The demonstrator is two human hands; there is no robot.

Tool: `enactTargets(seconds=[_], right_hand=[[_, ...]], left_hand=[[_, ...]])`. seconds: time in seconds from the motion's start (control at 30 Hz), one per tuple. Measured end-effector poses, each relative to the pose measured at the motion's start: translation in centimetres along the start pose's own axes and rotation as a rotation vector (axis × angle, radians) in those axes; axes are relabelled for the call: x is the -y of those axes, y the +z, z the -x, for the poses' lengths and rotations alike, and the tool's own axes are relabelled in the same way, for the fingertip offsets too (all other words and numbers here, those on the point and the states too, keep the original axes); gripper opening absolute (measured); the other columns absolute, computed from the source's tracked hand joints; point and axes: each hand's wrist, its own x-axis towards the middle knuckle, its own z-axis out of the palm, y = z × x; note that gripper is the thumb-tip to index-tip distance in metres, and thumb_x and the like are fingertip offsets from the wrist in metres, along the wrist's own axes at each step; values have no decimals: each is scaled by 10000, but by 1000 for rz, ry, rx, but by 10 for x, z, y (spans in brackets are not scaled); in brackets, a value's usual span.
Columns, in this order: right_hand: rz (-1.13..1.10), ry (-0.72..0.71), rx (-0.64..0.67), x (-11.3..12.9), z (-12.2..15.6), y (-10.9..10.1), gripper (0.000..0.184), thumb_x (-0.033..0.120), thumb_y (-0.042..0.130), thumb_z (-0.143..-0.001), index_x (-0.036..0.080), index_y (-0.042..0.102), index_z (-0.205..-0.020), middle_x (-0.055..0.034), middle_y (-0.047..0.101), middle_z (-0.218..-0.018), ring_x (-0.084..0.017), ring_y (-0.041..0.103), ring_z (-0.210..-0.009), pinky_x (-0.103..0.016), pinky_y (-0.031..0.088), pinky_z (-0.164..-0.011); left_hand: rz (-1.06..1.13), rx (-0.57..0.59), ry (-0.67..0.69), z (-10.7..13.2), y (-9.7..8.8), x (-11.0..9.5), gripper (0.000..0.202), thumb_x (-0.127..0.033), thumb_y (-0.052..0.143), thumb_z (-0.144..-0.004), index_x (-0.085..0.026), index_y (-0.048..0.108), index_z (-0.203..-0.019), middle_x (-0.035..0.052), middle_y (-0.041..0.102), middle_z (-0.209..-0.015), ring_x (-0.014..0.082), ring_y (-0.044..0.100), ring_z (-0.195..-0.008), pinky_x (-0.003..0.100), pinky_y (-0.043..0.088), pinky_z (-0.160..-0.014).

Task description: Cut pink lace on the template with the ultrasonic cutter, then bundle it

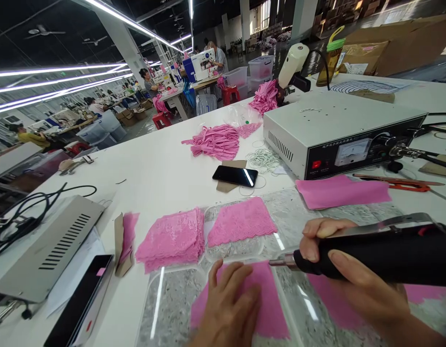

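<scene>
My left hand (232, 303) lies with outstretched fingers on a piece of pink fabric (271, 303), pressing it on a clear template (172, 299). In my right hand (353, 274) is a black handheld ultrasonic cutter (382, 250). Its metal tip meets the fabric's upper right corner, or hovers just over it; I cannot tell which. Beyond my left hand are a stack of pink lace pieces (172, 238) and a pink lace piece (242, 221) inside a template outline. More pink fabric (334, 299) is partly hidden beneath my right hand and the cutter.
A grey ultrasonic generator box (338, 125) stands at the right, with orange-handled scissors (407, 185) in front. A phone (235, 176), pink strap bundles (216, 141) and white elastic loops (262, 160) lie mid-table. Another grey box (53, 241) occupies the left. People sew in the background.
</scene>
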Motion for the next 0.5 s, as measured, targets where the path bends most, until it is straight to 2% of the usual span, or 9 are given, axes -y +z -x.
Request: enactTargets(seconds=[0.13,0.23,0.5], right_hand=[[4,16,7,-4,0,0,82,277,659,-866,274,636,-944,-40,599,-818,-175,581,-644,-344,541,-617],[12,12,23,-4,0,2,73,272,654,-874,274,631,-943,-36,598,-807,-165,570,-632,-337,546,-606],[62,-42,36,0,-2,12,64,282,661,-878,252,610,-854,-11,585,-814,-141,595,-601,-313,544,-579]], left_hand=[[-44,-144,29,19,9,-3,98,-186,573,-910,-200,668,-899,42,712,-991,165,640,-979,393,304,-1111],[-65,-229,28,28,18,-7,108,-159,589,-895,-206,664,-833,13,730,-928,140,662,-917,374,277,-1137],[-61,-285,55,41,30,-13,193,-226,559,-936,-207,674,-783,-9,737,-825,118,675,-824,375,253,-1160]])
